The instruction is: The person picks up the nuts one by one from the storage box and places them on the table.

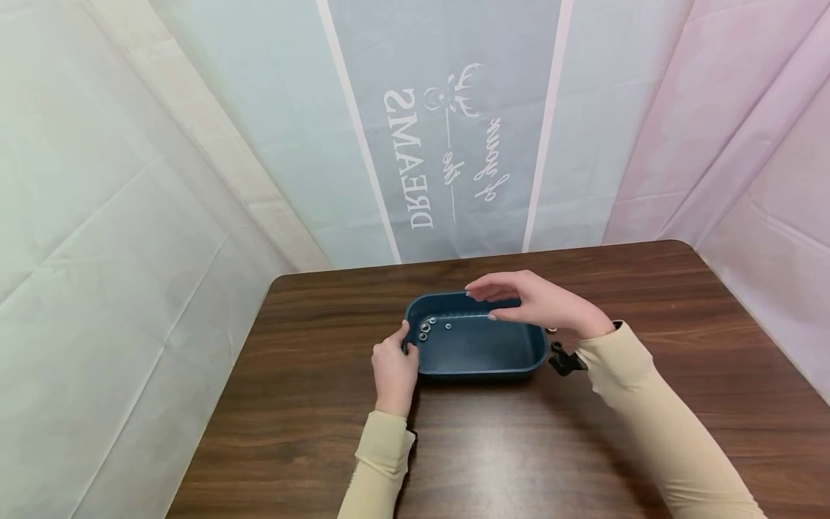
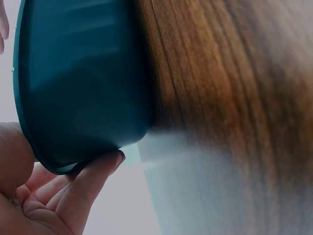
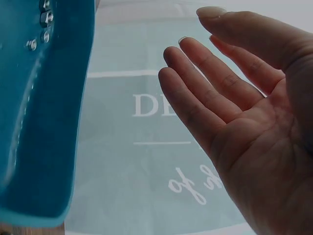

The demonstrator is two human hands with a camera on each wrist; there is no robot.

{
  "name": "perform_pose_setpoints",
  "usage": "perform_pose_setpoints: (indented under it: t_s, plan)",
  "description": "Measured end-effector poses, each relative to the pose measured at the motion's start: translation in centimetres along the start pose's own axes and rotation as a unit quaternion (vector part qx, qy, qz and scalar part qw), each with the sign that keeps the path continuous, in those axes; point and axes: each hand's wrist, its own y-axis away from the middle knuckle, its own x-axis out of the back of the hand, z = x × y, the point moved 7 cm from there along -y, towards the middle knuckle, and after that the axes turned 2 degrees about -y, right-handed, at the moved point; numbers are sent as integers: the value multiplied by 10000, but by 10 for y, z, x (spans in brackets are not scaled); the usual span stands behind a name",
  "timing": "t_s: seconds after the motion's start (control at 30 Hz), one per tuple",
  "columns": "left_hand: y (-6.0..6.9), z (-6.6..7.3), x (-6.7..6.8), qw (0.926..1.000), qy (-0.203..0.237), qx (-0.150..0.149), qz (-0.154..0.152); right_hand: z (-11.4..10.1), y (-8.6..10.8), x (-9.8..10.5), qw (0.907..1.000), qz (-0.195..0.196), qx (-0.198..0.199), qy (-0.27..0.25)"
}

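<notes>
A dark blue rectangular tray (image 1: 480,373) with rounded corners is on the table. Several small metal nuts (image 1: 424,328) lie inside it at the left end; the right wrist view also shows these hex nuts (image 3: 46,18). My left hand (image 1: 395,371) grips the tray's left end, thumb at the rim; in the left wrist view the fingers (image 2: 80,196) curl against the tray's outer wall (image 2: 93,88). Above the tray's back right part hovers my right hand (image 1: 528,299), fingers extended and thumb apart. The palm (image 3: 264,137) holds nothing.
The brown wood-grain table (image 1: 298,404) spreads around the tray. Behind its far edge hangs a pale printed cloth (image 1: 454,144) with lettering. A small ring-like thing (image 1: 552,330) shows by the tray's right end, partly hidden by the right wrist.
</notes>
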Motion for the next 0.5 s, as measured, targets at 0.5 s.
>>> perform_pose_setpoints:
  t_s: [0.5]
  plan:
    - [0, -1, -1, 10000, 27, 74, 24, 8, -25, -9, 9996, -153, 53, -223]
